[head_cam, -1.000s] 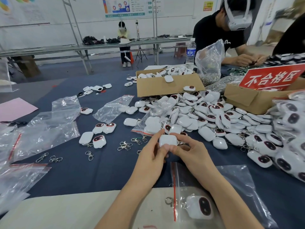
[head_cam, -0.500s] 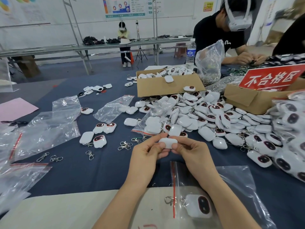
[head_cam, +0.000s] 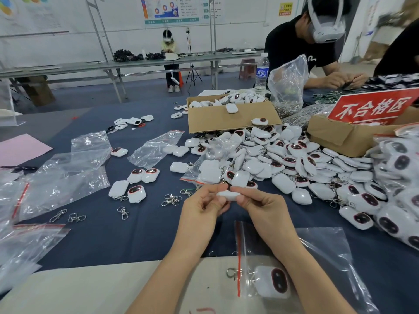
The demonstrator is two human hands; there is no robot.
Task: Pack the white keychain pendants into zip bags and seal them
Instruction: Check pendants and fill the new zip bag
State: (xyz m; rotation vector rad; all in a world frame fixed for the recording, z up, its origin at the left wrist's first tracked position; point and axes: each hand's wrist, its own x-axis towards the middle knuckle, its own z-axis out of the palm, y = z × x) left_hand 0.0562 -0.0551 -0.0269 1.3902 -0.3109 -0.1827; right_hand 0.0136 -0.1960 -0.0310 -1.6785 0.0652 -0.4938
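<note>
Both hands hold one white pendant (head_cam: 228,195) edge-on above the blue table. My left hand (head_cam: 203,206) pinches its left end and my right hand (head_cam: 260,206) pinches its right end. Under my right forearm lies a clear zip bag (head_cam: 317,250) with a red seal strip. Inside it sits a white pendant (head_cam: 273,281) with its metal ring poking out at the mouth. A large heap of white pendants (head_cam: 283,162) spreads behind my hands and to the right.
Empty zip bags (head_cam: 59,177) lie at the left, with loose metal clasps (head_cam: 171,199) and a few pendants (head_cam: 136,189) between them. Two cardboard boxes (head_cam: 226,120) stand behind the heap, one with a red sign (head_cam: 371,107). A person in black works at the far right.
The pendant has been turned from flat-on to edge-on between my fingers, and both hands have sunk slightly toward the table.
</note>
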